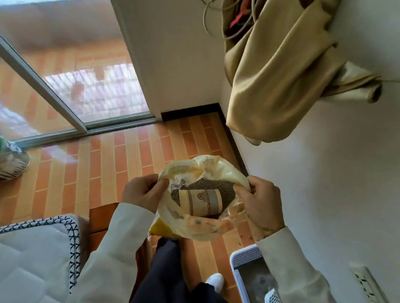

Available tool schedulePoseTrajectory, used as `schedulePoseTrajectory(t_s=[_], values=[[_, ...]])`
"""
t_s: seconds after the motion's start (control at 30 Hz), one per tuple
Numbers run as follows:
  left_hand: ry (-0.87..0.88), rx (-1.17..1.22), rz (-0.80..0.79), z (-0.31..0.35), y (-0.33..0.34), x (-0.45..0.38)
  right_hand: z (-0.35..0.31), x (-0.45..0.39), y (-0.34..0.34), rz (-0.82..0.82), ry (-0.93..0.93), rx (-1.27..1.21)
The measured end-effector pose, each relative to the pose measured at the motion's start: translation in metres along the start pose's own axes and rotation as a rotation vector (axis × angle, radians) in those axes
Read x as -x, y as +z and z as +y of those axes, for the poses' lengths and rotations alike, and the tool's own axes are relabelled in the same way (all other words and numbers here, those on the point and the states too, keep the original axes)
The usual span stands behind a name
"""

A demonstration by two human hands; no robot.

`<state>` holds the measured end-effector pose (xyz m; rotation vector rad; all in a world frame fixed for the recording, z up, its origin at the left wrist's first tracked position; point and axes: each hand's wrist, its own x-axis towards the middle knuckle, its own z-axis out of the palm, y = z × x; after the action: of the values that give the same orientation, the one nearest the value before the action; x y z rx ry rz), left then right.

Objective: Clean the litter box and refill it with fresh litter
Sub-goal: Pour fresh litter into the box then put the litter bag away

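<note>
The soft, pale yellow plastic bag of litter sits in the lower middle of the frame, held up above the orange brick-pattern floor. Its mouth is pulled wide, and inside you can see dark grey grainy litter with a tan printed cup lying on its side in it. The cup's long side runs left to right across the bag. The left hand pinches the left edge of the bag mouth, and the right hand grips the right edge, so both hands are full of bag. The white litter box with a mesh rim is at the lower right of the frame, below the bag and right under the right arm. That makes the box lie down and to the right of the bag, nearer the right hand. I think the next move is to scoop or tip litter that way. A white quilted mattress fills the lower left, and a gold curtain hangs at the upper right.
</note>
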<state>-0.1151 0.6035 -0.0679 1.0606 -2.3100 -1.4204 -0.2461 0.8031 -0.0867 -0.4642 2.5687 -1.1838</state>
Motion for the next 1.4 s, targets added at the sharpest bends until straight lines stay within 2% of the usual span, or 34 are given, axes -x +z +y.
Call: schedulePoseTrajectory(t_s=[0.2, 0.53, 0.77, 1.1, 1.3, 1.4], values=[[-0.006, -0.002, 0.064, -0.017, -0.032, -0.078, -0.044, -0.074, 0.046, -0.064, -0.017, 0.022], [-0.023, -0.094, -0.065, -0.034, -0.108, -0.289, -0.132, -0.236, 0.154, -0.030, 0.046, 0.037], [-0.020, -0.170, -0.080, -0.039, -0.122, -0.429, -0.167, -0.360, 0.212, -0.025, 0.103, 0.057], [-0.118, -0.184, -0.144, -0.069, -0.062, -0.635, -0.144, -0.571, 0.274, -0.086, 0.204, 0.146], [-0.160, -0.139, -0.200, -0.116, 0.007, -0.749, -0.089, -0.687, 0.326, -0.076, 0.276, 0.221], [-0.183, -0.203, -0.309, -0.146, 0.050, -0.801, -0.046, -0.735, 0.351, -0.052, 0.341, 0.248]])
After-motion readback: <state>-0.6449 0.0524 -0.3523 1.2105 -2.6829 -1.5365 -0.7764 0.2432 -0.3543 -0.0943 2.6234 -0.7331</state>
